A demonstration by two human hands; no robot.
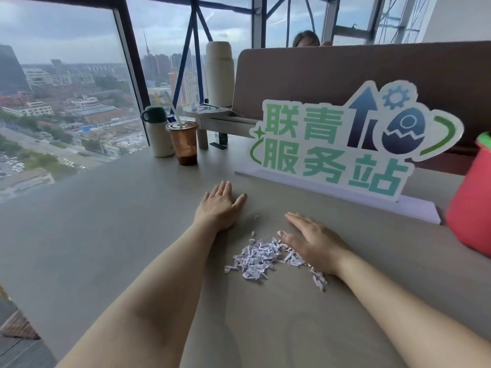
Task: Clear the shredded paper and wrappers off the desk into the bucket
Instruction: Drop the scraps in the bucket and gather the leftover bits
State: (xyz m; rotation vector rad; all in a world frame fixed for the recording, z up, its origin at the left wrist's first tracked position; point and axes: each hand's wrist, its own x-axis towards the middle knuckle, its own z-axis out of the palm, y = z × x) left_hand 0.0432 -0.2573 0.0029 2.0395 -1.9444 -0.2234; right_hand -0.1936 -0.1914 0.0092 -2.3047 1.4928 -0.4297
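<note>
— Worktop [106, 221] first: what sort of surface is it?
— Smooth, matt grey-beige, running up to a tall glass window wall [66, 102] on the left, with city roofs and an overcast sky outside
— And the task's thing?
— The pile of white shredded paper strips [261, 257] lies on the worktop in front of the person, between the two forearms; a few stray bits sit just beyond it
— The hands?
— Left hand [220, 205] lies flat, palm down, fingers straight and close together, on bare surface past the pile, not touching it. Right hand [313, 240] is flat too, fingers straight, its thumb and heel against the pile's right edge. Neither holds anything
— Where is the bucket?
— The red plastic bucket with a green rim [470, 203] stands at the right edge of view, partly cut off, apart from the paper
— What else is in the room?
— A white cut-out sign with green characters [342, 144] stands on a flat base along a brown padded partition [372, 73]. Left of it, a clear plastic cup of brown drink with a straw [183, 143] stands just beside a white flask with a dark green lid [158, 134]; a tall white bottle [220, 73] stands on a raised stand behind them. The top of a person's head [305, 39] shows over the partition
</note>
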